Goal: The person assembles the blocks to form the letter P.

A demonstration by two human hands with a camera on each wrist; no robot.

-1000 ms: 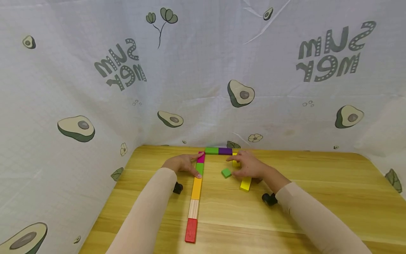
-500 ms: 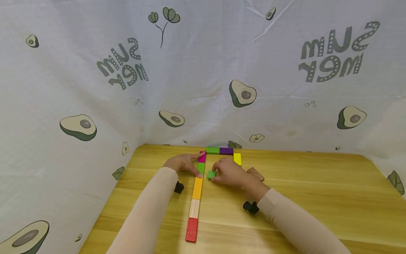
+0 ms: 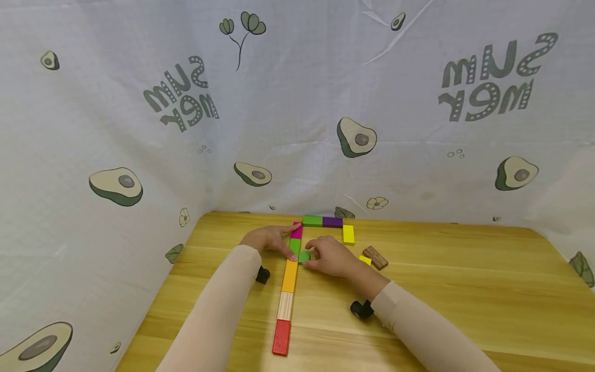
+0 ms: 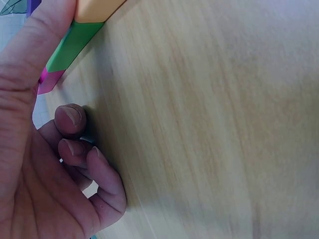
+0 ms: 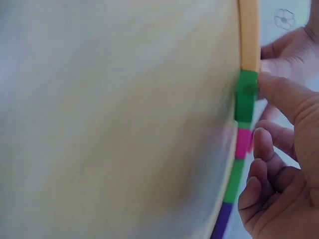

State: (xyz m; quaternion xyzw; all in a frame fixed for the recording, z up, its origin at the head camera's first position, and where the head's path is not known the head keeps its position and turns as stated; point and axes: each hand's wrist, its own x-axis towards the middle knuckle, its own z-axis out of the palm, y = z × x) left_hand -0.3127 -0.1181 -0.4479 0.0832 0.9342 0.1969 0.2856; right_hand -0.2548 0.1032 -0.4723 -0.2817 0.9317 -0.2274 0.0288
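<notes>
My left hand point(image 3: 267, 240) lies along a row of flat wooden blocks, thumb on the joint between a green block point(image 3: 295, 248) and an orange block point(image 3: 289, 276), forefinger at the magenta block point(image 3: 296, 230). In the left wrist view its other fingers point(image 4: 109, 186) bend loosely over the table. My right hand point(image 3: 332, 257) pinches a small green block point(image 3: 304, 257) between thumb and forefinger, at the right side of the row. The right wrist view shows that small green block point(image 5: 245, 102) close against the row; whether it touches cannot be told.
Nearer me the row continues with a plain wood block point(image 3: 285, 306) and a red block point(image 3: 281, 337). Across the far end lie a green block point(image 3: 313, 221) and a purple block point(image 3: 332, 222), then a yellow block point(image 3: 348, 235). A brown block point(image 3: 375, 257) and another yellow block point(image 3: 364, 260) lie right.
My right hand has taken hold of the small green block and moved left with it, up to the row. The brown block has come into sight. My left hand keeps its place.
</notes>
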